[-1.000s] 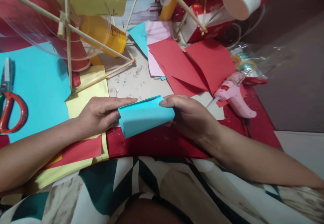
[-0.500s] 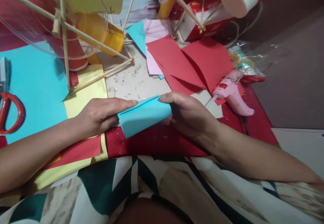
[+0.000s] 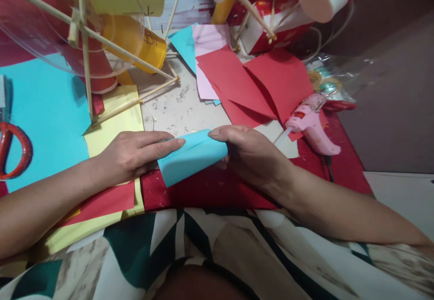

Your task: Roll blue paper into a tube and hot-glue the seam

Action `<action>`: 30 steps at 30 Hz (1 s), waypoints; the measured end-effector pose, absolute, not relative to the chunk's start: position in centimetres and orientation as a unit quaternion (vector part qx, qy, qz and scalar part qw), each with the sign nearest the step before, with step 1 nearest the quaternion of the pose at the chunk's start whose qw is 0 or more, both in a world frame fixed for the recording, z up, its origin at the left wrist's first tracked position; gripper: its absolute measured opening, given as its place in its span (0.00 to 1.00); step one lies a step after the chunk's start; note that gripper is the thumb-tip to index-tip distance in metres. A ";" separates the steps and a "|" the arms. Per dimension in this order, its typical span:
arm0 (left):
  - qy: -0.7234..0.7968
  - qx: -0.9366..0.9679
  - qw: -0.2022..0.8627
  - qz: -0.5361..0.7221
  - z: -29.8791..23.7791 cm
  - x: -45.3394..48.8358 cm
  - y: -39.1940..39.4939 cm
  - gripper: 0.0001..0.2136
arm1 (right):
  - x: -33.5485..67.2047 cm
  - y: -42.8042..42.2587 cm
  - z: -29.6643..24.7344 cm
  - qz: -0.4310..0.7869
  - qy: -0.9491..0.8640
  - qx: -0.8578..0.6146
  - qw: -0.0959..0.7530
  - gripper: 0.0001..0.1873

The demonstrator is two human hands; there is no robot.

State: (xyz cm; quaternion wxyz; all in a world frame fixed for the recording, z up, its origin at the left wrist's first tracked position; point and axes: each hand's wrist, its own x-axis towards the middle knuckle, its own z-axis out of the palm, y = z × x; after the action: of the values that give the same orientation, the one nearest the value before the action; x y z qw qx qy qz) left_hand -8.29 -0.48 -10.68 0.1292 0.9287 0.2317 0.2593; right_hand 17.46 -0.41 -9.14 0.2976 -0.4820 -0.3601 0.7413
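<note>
A small sheet of light blue paper (image 3: 191,157), curled over on itself, lies at the near middle of the work table. My left hand (image 3: 135,155) grips its left end, fingers stretched along the top edge and thumb underneath. My right hand (image 3: 249,153) holds the right end, fingers curled over the top of the roll. Both hands rest just above the red cloth (image 3: 203,191) at the table's front edge.
Red sheets (image 3: 257,85) and a pink sheet (image 3: 210,42) lie behind the hands. A pink glue gun (image 3: 310,126) sits to the right. Left are a large blue sheet (image 3: 40,110), yellow paper (image 3: 115,128), red-handled scissors (image 3: 13,148) and a stick frame (image 3: 84,42) with cups.
The blue paper has been rolled tighter and looks narrower. My left fingers slid further right along its top edge; my right hand closed in slightly to the left.
</note>
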 end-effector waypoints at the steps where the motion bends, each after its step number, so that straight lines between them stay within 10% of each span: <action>1: 0.232 0.925 0.136 0.270 -10.7 -8.2 -0.5 0.26 | 17.5 -0.5 -9.2 0.737 -0.367 -0.482 0.299 0.18; 18: 0.500 0.472 0.623 0.373 -6.1 -5.7 -2.4 0.12 | 17.8 -1.9 -9.6 0.563 -0.522 -0.483 0.421 0.22; 30: 0.483 0.447 0.656 0.370 -8.1 -5.6 -2.9 0.07 | 17.8 -2.0 -10.0 0.551 -0.542 -0.474 0.423 0.20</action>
State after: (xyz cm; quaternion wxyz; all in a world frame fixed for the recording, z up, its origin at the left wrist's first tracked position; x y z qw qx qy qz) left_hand -5.57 -2.91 -8.09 0.6560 0.4470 0.4825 0.3701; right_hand 17.78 -1.99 -10.04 0.4230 -0.4736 -0.5415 0.5509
